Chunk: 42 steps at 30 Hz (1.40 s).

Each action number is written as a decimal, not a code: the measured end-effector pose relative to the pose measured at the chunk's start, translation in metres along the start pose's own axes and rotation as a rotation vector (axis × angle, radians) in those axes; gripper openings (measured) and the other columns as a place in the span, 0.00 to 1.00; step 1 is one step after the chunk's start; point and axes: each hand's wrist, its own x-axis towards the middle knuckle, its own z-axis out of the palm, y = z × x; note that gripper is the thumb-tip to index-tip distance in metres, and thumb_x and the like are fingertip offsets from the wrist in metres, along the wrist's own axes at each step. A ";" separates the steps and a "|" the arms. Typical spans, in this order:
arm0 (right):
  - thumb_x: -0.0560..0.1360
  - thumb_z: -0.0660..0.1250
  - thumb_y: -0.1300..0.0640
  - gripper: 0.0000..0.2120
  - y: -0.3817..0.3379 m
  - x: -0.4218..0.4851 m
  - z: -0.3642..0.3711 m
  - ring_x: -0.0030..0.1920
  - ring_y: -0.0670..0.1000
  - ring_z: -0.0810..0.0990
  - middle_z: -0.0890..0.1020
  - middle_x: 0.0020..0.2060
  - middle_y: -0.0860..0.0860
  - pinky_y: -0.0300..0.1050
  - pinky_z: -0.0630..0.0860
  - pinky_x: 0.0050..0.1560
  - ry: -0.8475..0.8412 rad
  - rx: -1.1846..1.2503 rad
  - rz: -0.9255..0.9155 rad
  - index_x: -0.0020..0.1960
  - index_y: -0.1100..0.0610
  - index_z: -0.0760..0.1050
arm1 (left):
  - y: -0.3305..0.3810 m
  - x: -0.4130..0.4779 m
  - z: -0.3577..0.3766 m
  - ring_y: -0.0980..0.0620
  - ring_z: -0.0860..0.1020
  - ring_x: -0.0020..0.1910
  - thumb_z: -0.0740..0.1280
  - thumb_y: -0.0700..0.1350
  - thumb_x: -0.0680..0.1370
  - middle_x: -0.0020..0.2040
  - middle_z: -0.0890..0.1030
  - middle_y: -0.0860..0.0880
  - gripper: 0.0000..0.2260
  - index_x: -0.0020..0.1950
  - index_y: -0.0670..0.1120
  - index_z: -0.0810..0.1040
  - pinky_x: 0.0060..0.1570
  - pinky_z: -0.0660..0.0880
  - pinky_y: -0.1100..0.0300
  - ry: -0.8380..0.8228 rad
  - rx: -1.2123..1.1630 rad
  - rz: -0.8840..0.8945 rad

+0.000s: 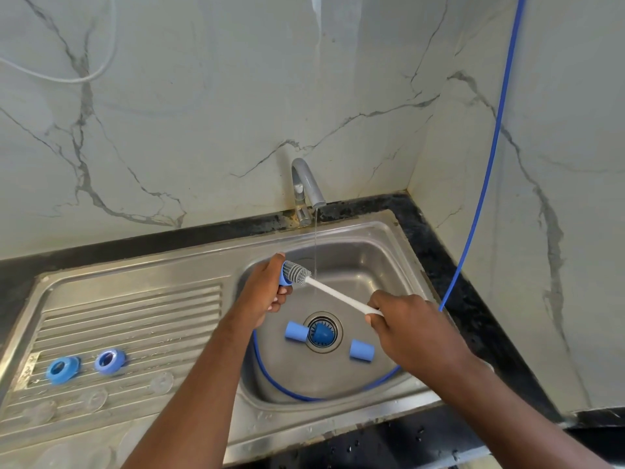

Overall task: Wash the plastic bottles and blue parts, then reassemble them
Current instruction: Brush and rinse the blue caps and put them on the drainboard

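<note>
Over the sink basin (372,252) my left hand (267,289) grips a small blue part (284,277). A grey bottle brush head (297,270) pokes into that part. My right hand (399,319) holds the brush's white handle (338,294). A thin stream of water (315,242) runs from the tap (306,184) just right of the brush. Two blue caps (296,331) (362,350) lie in the basin beside the drain, and a darker blue domed part (319,333) sits on the drain. Two blue rings (62,368) (110,360) rest on the drainboard (135,319). Clear, faint plastic pieces (94,399) lie near the drainboard's front.
A blue hose (487,184) hangs down the right wall and loops around the basin floor. The black stone counter (449,258) frames the sink, with marble walls behind and to the right. A white cable (67,77) hangs on the wall at upper left.
</note>
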 end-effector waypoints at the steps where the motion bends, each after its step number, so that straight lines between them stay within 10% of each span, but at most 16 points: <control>1: 0.81 0.61 0.47 0.07 0.000 -0.002 0.000 0.41 0.56 0.79 0.80 0.40 0.49 0.49 0.76 0.40 0.013 -0.017 -0.018 0.51 0.49 0.72 | 0.001 0.001 -0.002 0.56 0.59 0.23 0.55 0.56 0.84 0.28 0.69 0.49 0.24 0.58 0.35 0.76 0.21 0.54 0.64 -0.023 0.002 -0.013; 16: 0.79 0.64 0.48 0.06 0.022 -0.009 0.000 0.41 0.52 0.79 0.79 0.40 0.46 0.48 0.76 0.39 0.055 -0.030 -0.052 0.52 0.47 0.70 | 0.010 0.003 -0.002 0.54 0.59 0.24 0.56 0.58 0.84 0.29 0.67 0.48 0.24 0.48 0.39 0.78 0.21 0.53 0.64 -0.117 -0.021 0.012; 24: 0.78 0.63 0.37 0.10 0.052 -0.006 0.008 0.40 0.48 0.80 0.81 0.39 0.43 0.47 0.77 0.39 0.124 0.134 0.141 0.50 0.43 0.73 | -0.014 0.009 0.021 0.54 0.62 0.27 0.55 0.61 0.84 0.30 0.68 0.50 0.23 0.51 0.43 0.76 0.27 0.58 0.60 0.016 -0.258 0.017; 42: 0.78 0.67 0.54 0.04 0.174 -0.127 0.067 0.46 0.56 0.78 0.79 0.46 0.51 0.51 0.77 0.47 0.252 0.057 0.788 0.52 0.52 0.77 | -0.050 -0.021 0.239 0.53 0.63 0.26 0.54 0.55 0.84 0.29 0.70 0.49 0.19 0.52 0.44 0.80 0.29 0.62 0.62 -0.441 -0.049 -0.137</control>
